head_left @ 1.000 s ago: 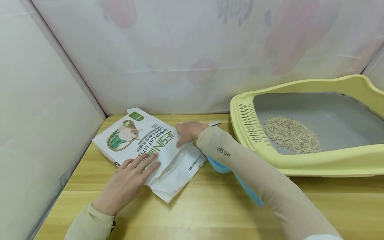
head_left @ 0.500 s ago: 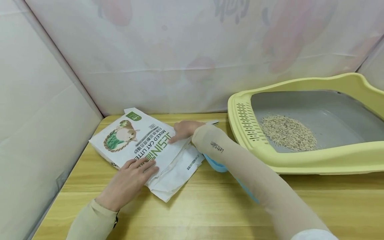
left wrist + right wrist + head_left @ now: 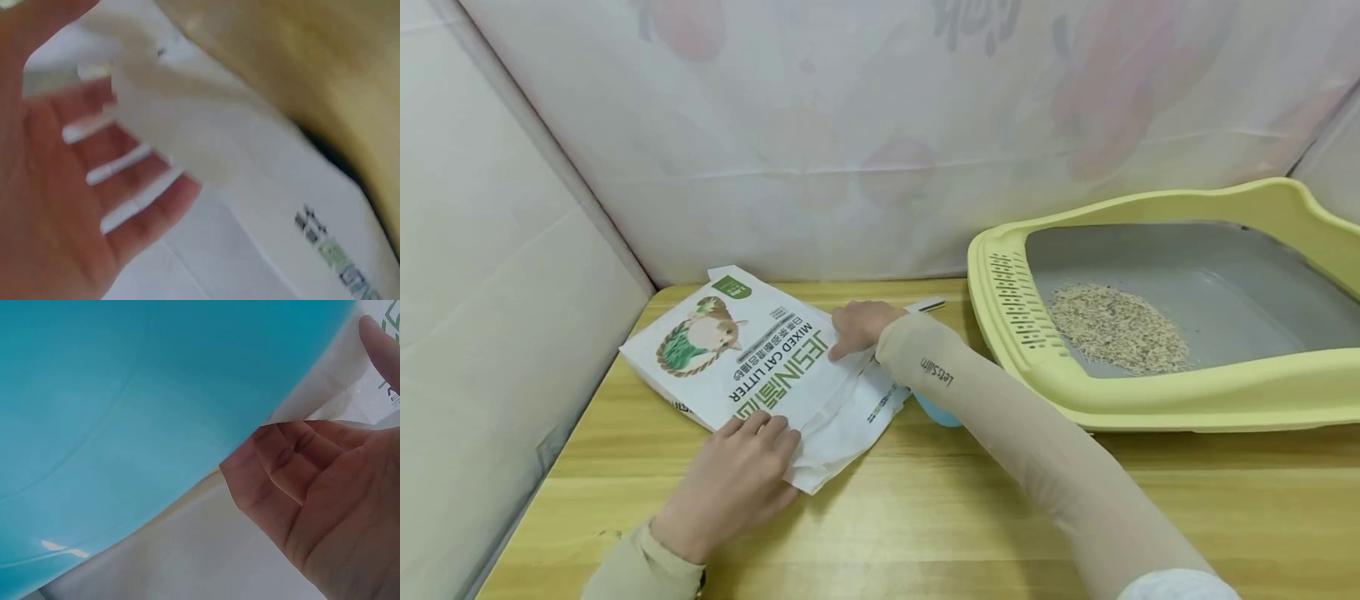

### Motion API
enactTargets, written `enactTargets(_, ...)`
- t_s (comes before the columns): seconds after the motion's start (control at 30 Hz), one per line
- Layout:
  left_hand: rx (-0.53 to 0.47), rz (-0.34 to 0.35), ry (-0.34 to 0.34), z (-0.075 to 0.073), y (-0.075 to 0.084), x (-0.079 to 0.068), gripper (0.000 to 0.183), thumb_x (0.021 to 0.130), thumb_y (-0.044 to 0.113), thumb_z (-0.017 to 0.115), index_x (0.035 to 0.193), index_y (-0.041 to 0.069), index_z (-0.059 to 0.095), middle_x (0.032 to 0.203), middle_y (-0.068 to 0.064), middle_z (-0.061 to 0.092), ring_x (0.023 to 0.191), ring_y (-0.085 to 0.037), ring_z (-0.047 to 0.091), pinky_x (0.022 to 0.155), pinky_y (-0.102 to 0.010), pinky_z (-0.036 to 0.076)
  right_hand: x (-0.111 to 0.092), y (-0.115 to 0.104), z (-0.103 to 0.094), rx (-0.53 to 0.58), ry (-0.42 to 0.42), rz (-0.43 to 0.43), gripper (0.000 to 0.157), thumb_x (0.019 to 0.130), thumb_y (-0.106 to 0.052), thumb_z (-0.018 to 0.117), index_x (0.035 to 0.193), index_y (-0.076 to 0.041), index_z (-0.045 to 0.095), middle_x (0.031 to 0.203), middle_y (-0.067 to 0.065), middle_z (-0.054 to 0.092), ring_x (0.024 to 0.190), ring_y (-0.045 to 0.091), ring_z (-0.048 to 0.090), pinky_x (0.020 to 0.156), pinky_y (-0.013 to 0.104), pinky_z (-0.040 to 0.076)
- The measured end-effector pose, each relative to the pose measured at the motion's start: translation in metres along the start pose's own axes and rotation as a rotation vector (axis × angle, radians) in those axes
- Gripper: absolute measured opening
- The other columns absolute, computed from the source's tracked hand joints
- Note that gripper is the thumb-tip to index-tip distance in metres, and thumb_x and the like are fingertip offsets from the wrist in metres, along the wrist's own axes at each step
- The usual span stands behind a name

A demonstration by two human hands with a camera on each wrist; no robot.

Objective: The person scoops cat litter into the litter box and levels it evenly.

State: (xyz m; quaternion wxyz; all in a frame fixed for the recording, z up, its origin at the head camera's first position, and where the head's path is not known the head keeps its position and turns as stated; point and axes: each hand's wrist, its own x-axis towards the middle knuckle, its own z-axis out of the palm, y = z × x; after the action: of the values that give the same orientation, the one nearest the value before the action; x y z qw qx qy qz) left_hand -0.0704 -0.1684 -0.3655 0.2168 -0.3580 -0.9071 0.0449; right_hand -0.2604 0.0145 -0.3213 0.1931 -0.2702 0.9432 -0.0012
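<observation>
A white cat litter bag (image 3: 790,329) lies flat on the table, its cat picture toward the back left. At its front corner my left hand (image 3: 733,475) holds the paper edge, fingers bent on top and thumb low beside the flap. In the left wrist view the white flap (image 3: 206,125) passes over the fingertips. My right hand (image 3: 861,325) grips the bag's right edge. The right wrist view shows that hand's thumb above the paper and its fingers curled beneath. Blue plastic (image 3: 137,425) fills much of that view; in the head view the right forearm mostly covers it.
A yellow litter box (image 3: 1120,408) stands at the right, with a heap of pellet litter (image 3: 1116,329) on its grey floor. Walls rise behind and left of the wooden table (image 3: 925,533). A thin white strip (image 3: 927,304) with a dark line lies behind the right wrist.
My left hand has gone from lying flat on the bag to bending its fingers at the front corner, slightly nearer me. The right hand keeps its hold on the bag's edge.
</observation>
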Motion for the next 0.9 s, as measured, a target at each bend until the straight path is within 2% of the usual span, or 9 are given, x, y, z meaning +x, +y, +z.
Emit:
enactTargets(0.17, -0.043, -0.081, 0.128, 0.004, 0.003, 0.006, 0.036, 0.086, 0.037, 0.074, 0.069, 0.008, 0.061, 0.073, -0.005, 0.06, 0.064, -0.024, 0.058, 0.052, -0.036, 0.052, 0.0, 0.009, -0.006, 0.039, -0.043, -0.024, 0.055, 0.096, -0.046, 0.065, 0.13, -0.004, 0.056, 0.111, 0.008, 0.063, 0.099, 0.02, 0.06, 0.09, 0.035, 0.048)
enactTargets(0.23, -0.1, -0.162, 0.171, 0.004, 0.002, 0.006, 0.038, 0.09, 0.032, 0.071, 0.062, 0.01, 0.057, 0.067, -0.004, 0.059, 0.058, -0.02, 0.055, 0.047, -0.032, 0.049, -0.001, 0.014, -0.01, 0.088, -0.067, -0.045, 0.053, 0.096, -0.044, 0.064, 0.13, -0.004, 0.055, 0.113, 0.008, 0.062, 0.1, 0.021, 0.059, 0.089, 0.036, 0.048)
enactTargets(0.33, -0.206, -0.311, 0.241, 0.005, -0.001, 0.004, 0.042, 0.091, 0.02, 0.071, 0.057, 0.013, 0.048, 0.057, 0.0, 0.051, 0.048, -0.012, 0.046, 0.042, -0.026, 0.041, -0.002, 0.021, -0.014, 0.224, -0.105, -0.053, 0.045, 0.098, -0.04, 0.062, 0.126, -0.006, 0.055, 0.116, 0.009, 0.059, 0.101, 0.023, 0.057, 0.086, 0.039, 0.051)
enactTargets(0.43, -0.303, -0.437, 0.315, 0.005, -0.004, 0.004, 0.032, 0.089, 0.009, 0.074, 0.066, 0.007, 0.052, 0.052, 0.004, 0.046, 0.044, -0.006, 0.04, 0.041, -0.024, 0.035, -0.003, 0.028, -0.017, 0.376, -0.144, -0.044, 0.044, 0.101, -0.042, 0.056, 0.128, -0.007, 0.053, 0.125, 0.011, 0.055, 0.106, 0.026, 0.056, 0.087, 0.045, 0.054)
enactTargets(0.53, -0.382, -0.517, 0.357, 0.006, -0.006, 0.004, 0.016, 0.089, 0.002, 0.074, 0.09, -0.004, 0.059, 0.052, 0.004, 0.048, 0.043, -0.003, 0.041, 0.039, -0.024, 0.036, -0.004, 0.033, -0.019, 0.468, -0.186, -0.051, 0.053, 0.102, -0.05, 0.05, 0.136, -0.009, 0.051, 0.133, 0.01, 0.051, 0.114, 0.029, 0.054, 0.092, 0.049, 0.053)
enactTargets(0.63, -0.456, -0.588, 0.343, 0.006, -0.008, 0.004, 0.023, 0.092, 0.0, 0.069, 0.107, -0.01, 0.056, 0.052, 0.006, 0.041, 0.042, -0.002, 0.036, 0.037, -0.024, 0.033, -0.006, 0.038, -0.022, 0.522, -0.22, -0.082, 0.055, 0.101, -0.05, 0.052, 0.139, -0.01, 0.051, 0.135, 0.011, 0.05, 0.115, 0.03, 0.052, 0.09, 0.049, 0.054)
enactTargets(0.7, -0.492, -0.633, 0.317, 0.006, -0.01, 0.004, 0.025, 0.095, 0.001, 0.066, 0.111, -0.011, 0.053, 0.052, 0.006, 0.038, 0.042, -0.004, 0.034, 0.037, -0.025, 0.031, -0.007, 0.041, -0.023, 0.545, -0.235, -0.114, 0.048, 0.1, -0.043, 0.057, 0.134, -0.009, 0.055, 0.13, 0.01, 0.053, 0.111, 0.028, 0.053, 0.087, 0.047, 0.056)
enactTargets(0.83, -0.552, -0.701, 0.245, 0.004, -0.012, 0.003, 0.029, 0.097, 0.002, 0.062, 0.116, -0.012, 0.046, 0.056, 0.0, 0.043, 0.044, -0.009, 0.039, 0.04, -0.027, 0.034, -0.006, 0.043, -0.024, 0.526, -0.227, -0.187, 0.018, 0.1, -0.023, 0.063, 0.106, -0.007, 0.063, 0.098, 0.005, 0.055, 0.088, 0.018, 0.051, 0.083, 0.047, 0.057)
enactTargets(0.9, -0.528, -0.69, 0.226, 0.005, -0.012, 0.003, 0.028, 0.096, 0.001, 0.063, 0.117, -0.01, 0.047, 0.064, -0.008, 0.052, 0.05, -0.014, 0.045, 0.045, -0.03, 0.04, -0.004, 0.04, -0.024, 0.487, -0.21, -0.198, 0.013, 0.101, -0.019, 0.062, 0.1, -0.006, 0.064, 0.09, 0.004, 0.052, 0.083, 0.016, 0.051, 0.083, 0.047, 0.058)
